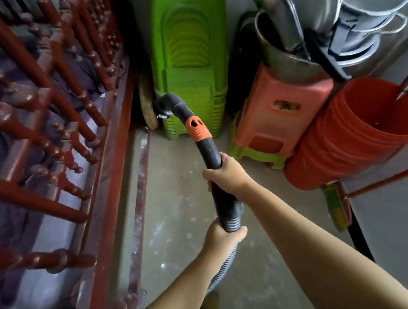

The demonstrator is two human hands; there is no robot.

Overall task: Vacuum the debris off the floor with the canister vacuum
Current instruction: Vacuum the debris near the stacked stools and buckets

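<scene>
Wand (196,127) aimed into the floor (178,203) corner by green stools (188,62): right hand (225,172) clamped mid-handle to steer, left hand (223,236) wrapped round the hose (223,269) end for support.

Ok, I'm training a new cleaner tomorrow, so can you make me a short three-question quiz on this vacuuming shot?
1. True or false: only one hand holds the vacuum wand.
2. Which hand has its grip nearer the nozzle end? A) left hand B) right hand
3. Fill in: the wand's open end points toward the stack of ____ plastic stools.

Key: 1 false, both hands hold it. 2 B; the left holds where the ribbed hose joins. 3 green.
</scene>
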